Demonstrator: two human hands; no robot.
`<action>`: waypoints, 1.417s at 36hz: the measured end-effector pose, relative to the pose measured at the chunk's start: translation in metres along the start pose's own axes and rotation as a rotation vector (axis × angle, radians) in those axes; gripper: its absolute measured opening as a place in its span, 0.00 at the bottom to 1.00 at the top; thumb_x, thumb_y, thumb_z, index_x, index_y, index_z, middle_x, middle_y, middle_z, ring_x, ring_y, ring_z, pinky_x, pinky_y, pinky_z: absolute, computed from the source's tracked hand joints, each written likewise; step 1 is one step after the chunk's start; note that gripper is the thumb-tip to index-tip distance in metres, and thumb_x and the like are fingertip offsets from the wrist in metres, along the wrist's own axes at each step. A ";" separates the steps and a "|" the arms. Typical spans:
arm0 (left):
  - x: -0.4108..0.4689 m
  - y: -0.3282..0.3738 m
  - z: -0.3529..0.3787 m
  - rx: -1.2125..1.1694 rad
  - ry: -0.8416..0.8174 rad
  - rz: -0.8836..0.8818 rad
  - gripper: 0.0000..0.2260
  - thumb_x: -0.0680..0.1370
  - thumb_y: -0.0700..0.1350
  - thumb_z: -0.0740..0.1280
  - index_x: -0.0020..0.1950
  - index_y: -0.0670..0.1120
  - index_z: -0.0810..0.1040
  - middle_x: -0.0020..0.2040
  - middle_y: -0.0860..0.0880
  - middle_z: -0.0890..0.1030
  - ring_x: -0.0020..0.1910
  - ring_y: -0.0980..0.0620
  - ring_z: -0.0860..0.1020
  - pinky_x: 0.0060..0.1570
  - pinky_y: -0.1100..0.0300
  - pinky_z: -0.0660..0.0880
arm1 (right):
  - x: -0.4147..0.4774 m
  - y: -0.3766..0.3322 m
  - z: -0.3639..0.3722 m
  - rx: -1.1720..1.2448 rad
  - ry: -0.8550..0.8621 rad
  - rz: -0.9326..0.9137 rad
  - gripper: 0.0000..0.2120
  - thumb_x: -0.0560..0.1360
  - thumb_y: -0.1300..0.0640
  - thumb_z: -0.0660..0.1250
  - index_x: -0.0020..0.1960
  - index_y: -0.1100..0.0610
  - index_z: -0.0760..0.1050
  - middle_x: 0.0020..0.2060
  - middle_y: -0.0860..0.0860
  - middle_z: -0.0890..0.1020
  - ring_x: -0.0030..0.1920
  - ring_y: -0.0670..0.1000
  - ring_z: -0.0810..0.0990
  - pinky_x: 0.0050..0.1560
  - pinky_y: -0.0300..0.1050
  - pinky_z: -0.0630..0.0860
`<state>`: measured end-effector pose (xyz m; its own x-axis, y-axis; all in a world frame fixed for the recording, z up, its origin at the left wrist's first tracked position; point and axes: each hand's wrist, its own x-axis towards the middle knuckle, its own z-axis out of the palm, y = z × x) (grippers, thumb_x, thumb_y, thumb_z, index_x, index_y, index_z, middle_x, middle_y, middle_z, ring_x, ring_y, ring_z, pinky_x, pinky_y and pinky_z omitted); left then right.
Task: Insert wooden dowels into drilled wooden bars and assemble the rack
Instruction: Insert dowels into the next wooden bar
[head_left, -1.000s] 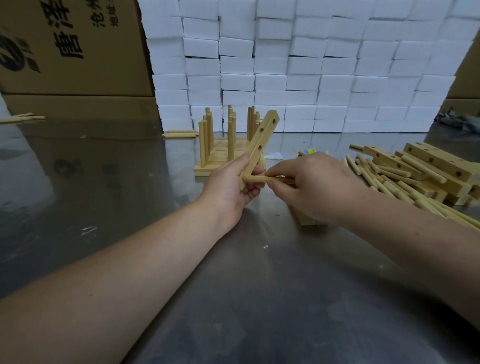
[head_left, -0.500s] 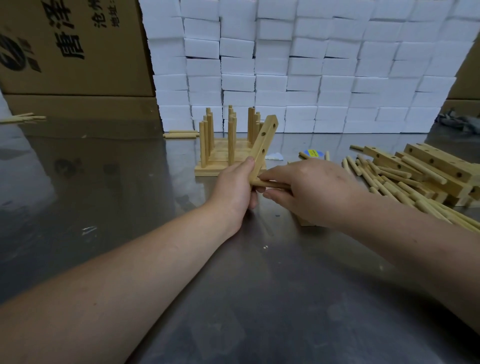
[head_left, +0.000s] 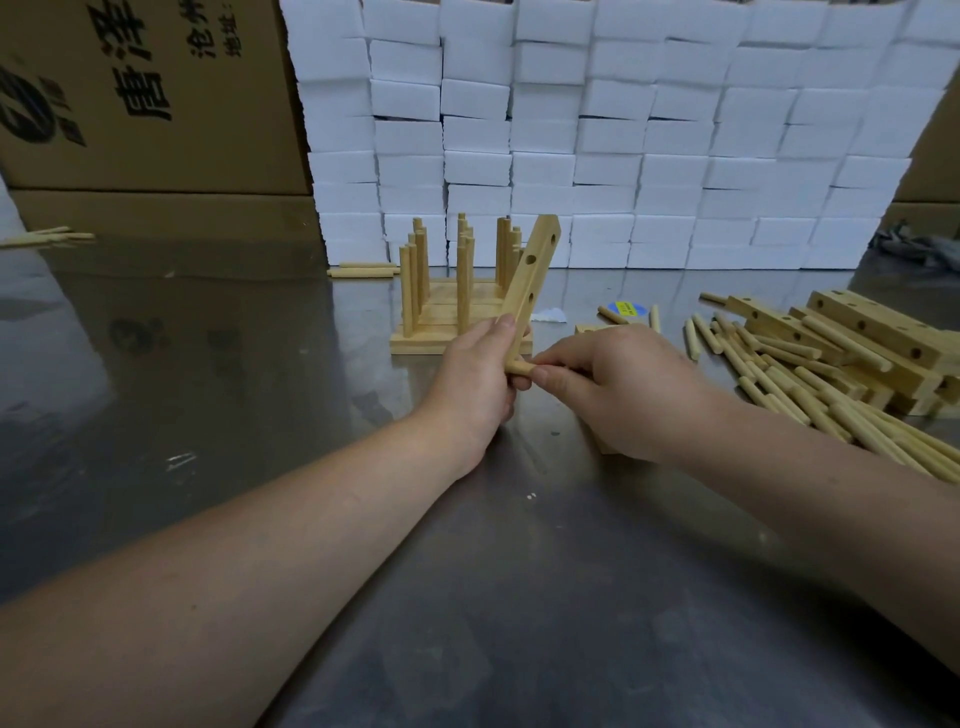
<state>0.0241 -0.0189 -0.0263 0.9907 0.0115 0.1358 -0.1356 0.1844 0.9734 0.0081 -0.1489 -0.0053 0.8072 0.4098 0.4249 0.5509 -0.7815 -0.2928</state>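
A head-worn camera looks down on two bare forearms reaching over a shiny metal table (head_left: 519, 597).

The left hand (head_left: 475, 384) grips the lower end of a wooden bar (head_left: 532, 275). Its fingers are curled round the bar and its thumb lies up along the near edge. The bar rises out of that hand with its long axis steep, leaning up and to the right. Two open holes show on its right-facing side.

The right hand (head_left: 618, 389) is just right of the bar's lower end. Its thumb and forefinger pinch a dowel (head_left: 519, 368), and its other fingers are curled. Only a short stub of the dowel shows, lying nearly level, crosswise to the bar. The stub's left tip meets the bar's lowest part. The fingers hide whether the tip is already in a hole.

The next move seems to depend on this crossing. The dowel has to travel leftward along its own length, square to the bar, while the left hand braces against the push. The right hand does the driving.

Behind the bar stands a finished rack (head_left: 457, 312) with upright dowels. Well to the right of the bar lies a pile (head_left: 831, 364) of loose dowels and drilled bars. Farther behind the bar rises a wall of white blocks (head_left: 623, 130).
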 end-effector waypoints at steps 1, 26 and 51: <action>0.000 0.000 0.000 0.002 0.000 0.003 0.13 0.82 0.46 0.53 0.44 0.46 0.74 0.22 0.52 0.69 0.16 0.59 0.65 0.20 0.68 0.58 | 0.000 0.000 0.000 0.020 -0.007 0.014 0.10 0.77 0.48 0.60 0.47 0.45 0.81 0.30 0.46 0.78 0.34 0.44 0.75 0.31 0.32 0.65; 0.006 -0.005 -0.005 0.071 0.032 0.025 0.08 0.79 0.46 0.62 0.41 0.47 0.75 0.29 0.48 0.70 0.17 0.60 0.66 0.23 0.64 0.62 | 0.034 0.073 -0.059 -0.492 -0.035 0.608 0.11 0.75 0.58 0.55 0.43 0.57 0.75 0.36 0.54 0.78 0.35 0.53 0.75 0.34 0.42 0.67; 0.002 -0.001 -0.005 0.067 -0.009 -0.008 0.09 0.80 0.46 0.60 0.48 0.43 0.76 0.30 0.47 0.68 0.18 0.59 0.67 0.27 0.61 0.60 | 0.028 0.099 -0.055 -0.548 -0.143 0.602 0.07 0.75 0.60 0.62 0.46 0.61 0.77 0.39 0.56 0.79 0.39 0.54 0.77 0.35 0.43 0.72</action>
<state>0.0260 -0.0145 -0.0277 0.9916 0.0014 0.1294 -0.1286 0.1186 0.9846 0.0738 -0.2407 0.0249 0.9708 -0.1251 0.2048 -0.1360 -0.9899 0.0396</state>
